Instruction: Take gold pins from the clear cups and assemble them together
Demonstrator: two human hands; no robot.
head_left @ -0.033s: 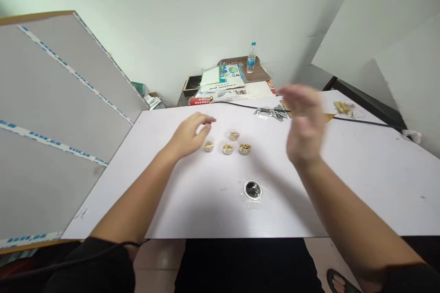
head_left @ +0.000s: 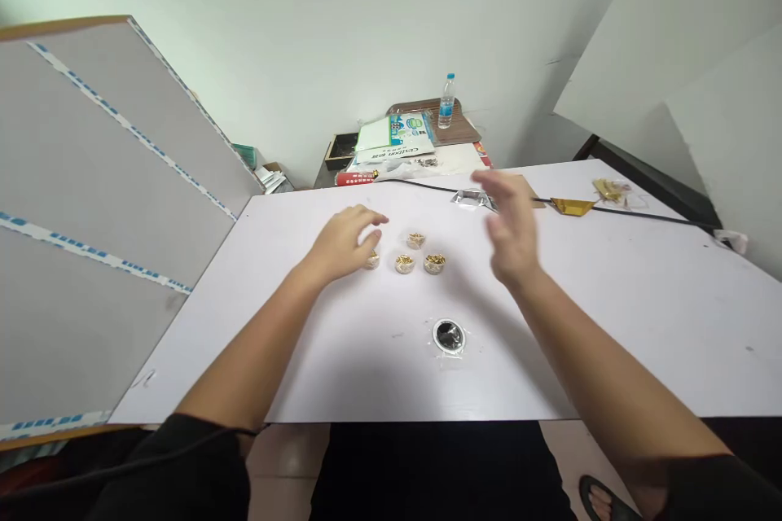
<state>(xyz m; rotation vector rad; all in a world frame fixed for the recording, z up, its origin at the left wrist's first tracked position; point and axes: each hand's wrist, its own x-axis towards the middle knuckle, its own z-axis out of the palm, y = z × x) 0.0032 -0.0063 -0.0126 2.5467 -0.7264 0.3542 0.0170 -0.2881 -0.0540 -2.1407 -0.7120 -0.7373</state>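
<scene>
Several small round cups of gold pieces [head_left: 404,264] stand in a cluster on the white table [head_left: 611,326]. My left hand [head_left: 339,246] hovers over the leftmost cup [head_left: 372,260], partly covering it; its fingers are loosely spread and hold nothing. To the right of the cluster, my right hand [head_left: 510,232] is raised above the table. Its fingers are stretched out, slightly blurred and empty. A round silver disc in clear wrap [head_left: 449,336] lies nearer to me, between my forearms.
A black cable [head_left: 635,216] runs across the far side of the table, past silver packets [head_left: 470,197] and a gold foil packet [head_left: 573,206]. Behind are a pile of books and boxes [head_left: 394,138] and a water bottle [head_left: 447,102]. Grey boards [head_left: 91,203] lean at the left.
My right hand has moved left and down, uncovering the gold foil packet. My left hand has slid slightly right over the leftmost cup.
</scene>
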